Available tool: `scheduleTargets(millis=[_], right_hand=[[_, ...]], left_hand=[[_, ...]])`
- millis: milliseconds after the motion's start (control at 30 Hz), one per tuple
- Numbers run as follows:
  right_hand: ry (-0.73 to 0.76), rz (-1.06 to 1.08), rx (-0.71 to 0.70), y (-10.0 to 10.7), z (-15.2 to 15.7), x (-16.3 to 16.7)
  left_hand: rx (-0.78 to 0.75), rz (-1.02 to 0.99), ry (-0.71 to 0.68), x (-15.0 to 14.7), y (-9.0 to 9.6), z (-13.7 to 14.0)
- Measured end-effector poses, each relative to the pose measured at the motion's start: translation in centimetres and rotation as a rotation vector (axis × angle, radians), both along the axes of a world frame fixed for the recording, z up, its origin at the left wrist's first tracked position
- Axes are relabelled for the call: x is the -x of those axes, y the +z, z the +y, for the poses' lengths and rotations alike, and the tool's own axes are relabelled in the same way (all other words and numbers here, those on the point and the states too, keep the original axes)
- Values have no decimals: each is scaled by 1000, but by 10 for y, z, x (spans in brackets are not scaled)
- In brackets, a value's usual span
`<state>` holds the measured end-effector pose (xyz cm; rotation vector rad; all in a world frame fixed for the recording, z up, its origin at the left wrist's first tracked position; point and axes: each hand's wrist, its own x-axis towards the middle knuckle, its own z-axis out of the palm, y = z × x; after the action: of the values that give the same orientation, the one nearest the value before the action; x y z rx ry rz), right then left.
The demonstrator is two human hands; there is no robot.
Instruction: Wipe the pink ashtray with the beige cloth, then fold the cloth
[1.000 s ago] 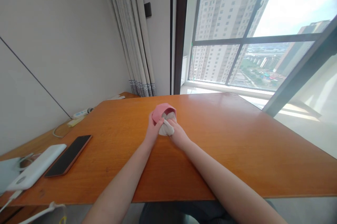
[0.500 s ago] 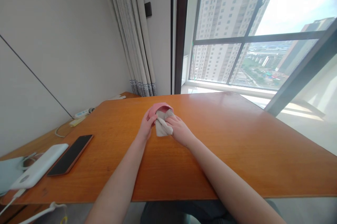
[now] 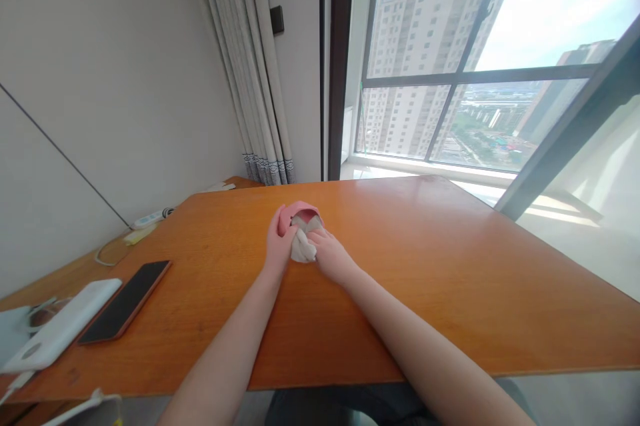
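A pink hollow item, bowl-like in shape [image 3: 299, 207], is tilted with its opening toward me above the middle of the table. My left hand [image 3: 279, 243] grips its left side, fingers wrapped round it and thumb at the rim. A pale grey cloth [image 3: 303, 251] is bunched partly inside the opening, and its lower end hangs out between my hands. On the right, my right hand [image 3: 331, 255] is closed on the cloth, with the fingertips at the opening. What lies inside behind the cloth is hidden.
On the left of the wooden table [image 3: 425, 279] lie a dark phone [image 3: 126, 303] and a white power bank [image 3: 65, 326] with a cable. A power strip [image 3: 149, 218] sits by the wall. Beyond the far edge are a curtain [image 3: 250, 66] and a window.
My hands, the pink item and the cloth have shifted slightly left and down in view. The cloth is bunched tighter, with less hanging out. The view itself has moved a little.
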<state>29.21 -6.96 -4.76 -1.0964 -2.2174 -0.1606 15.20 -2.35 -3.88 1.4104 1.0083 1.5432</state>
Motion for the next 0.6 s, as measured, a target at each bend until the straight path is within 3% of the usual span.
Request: scheduleTargets(millis=[100, 233, 467, 600], right_hand=[[30, -81, 39, 6, -2, -10], [-35, -139, -46, 0, -4, -7], [-148, -56, -227, -17, 3, 6], [-142, 39, -246, -13, 1, 4]], left_hand=[[80, 112, -141, 13, 13, 4], [178, 180, -237, 15, 24, -1], [142, -212, -208, -6, 15, -14], [153, -284, -172, -17, 6, -17]])
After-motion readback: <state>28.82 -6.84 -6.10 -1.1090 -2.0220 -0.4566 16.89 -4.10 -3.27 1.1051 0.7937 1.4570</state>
